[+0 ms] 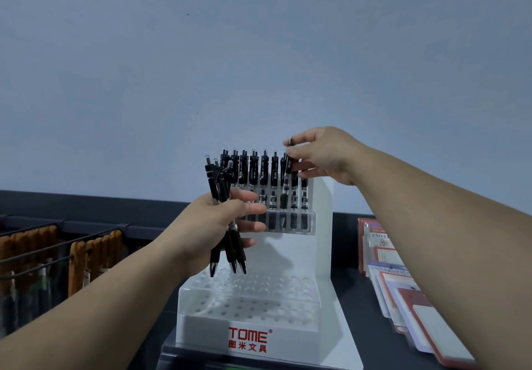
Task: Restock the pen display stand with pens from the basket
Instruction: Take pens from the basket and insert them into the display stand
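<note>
A white tiered pen display stand (pixel 322 254) with a red TOME logo stands on the dark shelf. Its top tier holds a row of several black pens (pixel 254 174). The lower tiers show bare holes. My left hand (pixel 218 225) grips a bundle of black pens (pixel 221 185), tips down, in front of the stand's left side. My right hand (pixel 322 156) pinches one black pen (pixel 288 168) upright at the right end of the top row, its tip down near the tier's holes. The basket is not in view.
Wire hooks with brown-carded items (pixel 89 254) hang at the left. A slanted stack of red, blue and white packaged cards (pixel 408 297) lies to the right of the stand. A plain grey wall fills the background.
</note>
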